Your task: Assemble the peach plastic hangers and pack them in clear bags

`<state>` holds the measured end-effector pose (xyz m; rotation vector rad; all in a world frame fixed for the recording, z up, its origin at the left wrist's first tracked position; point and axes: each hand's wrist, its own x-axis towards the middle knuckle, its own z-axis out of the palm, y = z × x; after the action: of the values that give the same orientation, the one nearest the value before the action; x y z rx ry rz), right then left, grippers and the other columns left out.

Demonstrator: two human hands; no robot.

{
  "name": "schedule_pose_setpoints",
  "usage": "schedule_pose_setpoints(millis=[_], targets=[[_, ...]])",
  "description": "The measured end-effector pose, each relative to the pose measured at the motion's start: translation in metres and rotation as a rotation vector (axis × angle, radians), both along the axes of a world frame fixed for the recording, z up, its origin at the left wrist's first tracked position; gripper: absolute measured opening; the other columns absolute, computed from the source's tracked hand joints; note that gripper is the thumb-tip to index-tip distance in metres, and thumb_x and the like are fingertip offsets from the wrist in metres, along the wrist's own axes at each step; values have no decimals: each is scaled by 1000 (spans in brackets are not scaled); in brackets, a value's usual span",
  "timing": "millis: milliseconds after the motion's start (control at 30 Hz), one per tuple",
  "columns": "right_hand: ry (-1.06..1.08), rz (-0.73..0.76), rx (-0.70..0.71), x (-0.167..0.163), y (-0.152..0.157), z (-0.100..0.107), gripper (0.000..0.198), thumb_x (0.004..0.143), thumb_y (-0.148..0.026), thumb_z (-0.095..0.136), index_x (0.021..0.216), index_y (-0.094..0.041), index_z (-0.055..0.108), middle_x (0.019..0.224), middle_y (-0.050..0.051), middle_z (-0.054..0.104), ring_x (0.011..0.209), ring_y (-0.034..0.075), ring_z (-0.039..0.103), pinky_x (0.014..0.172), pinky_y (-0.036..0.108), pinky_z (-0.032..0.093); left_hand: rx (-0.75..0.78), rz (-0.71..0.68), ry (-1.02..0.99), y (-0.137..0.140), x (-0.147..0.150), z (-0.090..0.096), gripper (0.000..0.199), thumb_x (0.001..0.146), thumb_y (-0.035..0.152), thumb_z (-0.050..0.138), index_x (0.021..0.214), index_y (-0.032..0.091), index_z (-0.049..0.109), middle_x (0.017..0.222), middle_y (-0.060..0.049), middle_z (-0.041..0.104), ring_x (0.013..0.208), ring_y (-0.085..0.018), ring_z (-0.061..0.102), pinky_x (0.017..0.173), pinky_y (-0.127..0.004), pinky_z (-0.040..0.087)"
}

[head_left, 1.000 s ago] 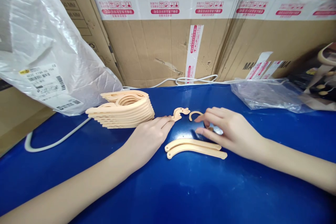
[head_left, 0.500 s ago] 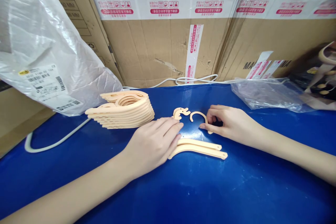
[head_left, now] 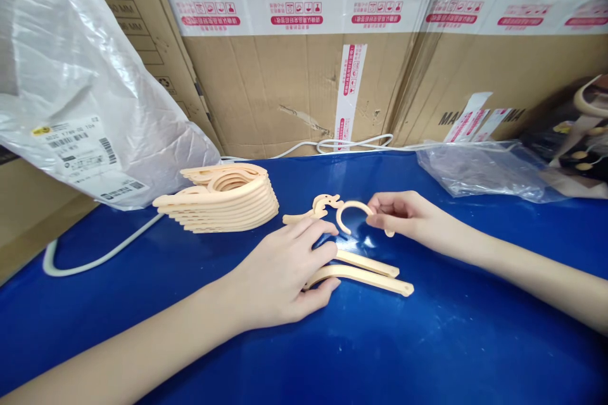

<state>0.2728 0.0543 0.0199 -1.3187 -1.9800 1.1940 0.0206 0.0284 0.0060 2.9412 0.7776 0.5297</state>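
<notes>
My right hand [head_left: 396,215] pinches a cream plastic hanger hook [head_left: 342,220], its curved end pointing left, above the blue table. My left hand [head_left: 294,269] lies over the left ends of two slim, curved hanger arms [head_left: 375,281], with thumb and fingers apart around the nearer one. Whether the fingers press on it I cannot tell. Just beyond my left hand rests another cream hanger part [head_left: 321,204] with a wavy, cut-out shape, partly covered by the fingers. A stack of several cream folded hangers [head_left: 223,209] stands to the left.
A white plastic parcel bag [head_left: 118,120] with a label leans at the left. Taped cardboard boxes [head_left: 266,88] line the back, with a white cable [head_left: 285,152] along their foot. A clear plastic bag [head_left: 475,168] lies at the back right.
My left hand has come nearer and its thumb has spread from the fingers, uncovering more of the wavy part. The hook in my right hand has turned and shifted slightly.
</notes>
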Motion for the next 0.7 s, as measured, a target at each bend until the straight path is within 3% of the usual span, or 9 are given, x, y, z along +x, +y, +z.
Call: schedule_pose_setpoints(millis=[133,333,400,533,633,700], targets=[[314,8,-58,-6,-5,-4,26,88,-43,62,88,-19,52,67,-5,52,54,6,41,50,20,33,-31,-35,19,1,1,-1,13,90,26,51,81,18,53,121,-9,58,110,-24,57,91,-38,46],[444,70,-71,-11,-5,-16,22,93,-38,60,90,-19,49,69,-3,60,54,6,48,53,21,38,-57,-81,-91,-1,2,-1,14,95,23,48,83,17,52,119,-9,59,111,-23,53,97,-39,39],[458,55,-75,-12,-4,-18,20,94,-37,59,91,-19,49,72,-3,61,55,7,50,53,21,38,-191,-52,-181,-3,2,2,11,95,26,53,88,17,53,114,-6,61,105,-19,54,94,-35,40],[466,30,-84,-12,-3,-18,20,94,-37,58,90,-19,50,75,-2,60,58,7,52,53,20,38,-653,59,-485,-7,5,13,13,89,31,64,88,20,57,93,2,61,86,-12,56,78,-26,43],[464,30,-94,-12,-1,-17,22,93,-39,60,90,-19,52,76,-2,59,60,7,51,54,20,39,-950,76,-726,-6,5,24,10,90,29,63,88,20,62,89,2,62,80,-10,57,71,-22,44],[456,26,-89,-12,-1,-17,22,92,-40,61,90,-19,54,75,-3,57,61,7,51,54,20,40,-1067,80,-826,-4,4,30,13,93,31,58,91,19,62,89,1,63,82,-11,58,70,-22,45]])
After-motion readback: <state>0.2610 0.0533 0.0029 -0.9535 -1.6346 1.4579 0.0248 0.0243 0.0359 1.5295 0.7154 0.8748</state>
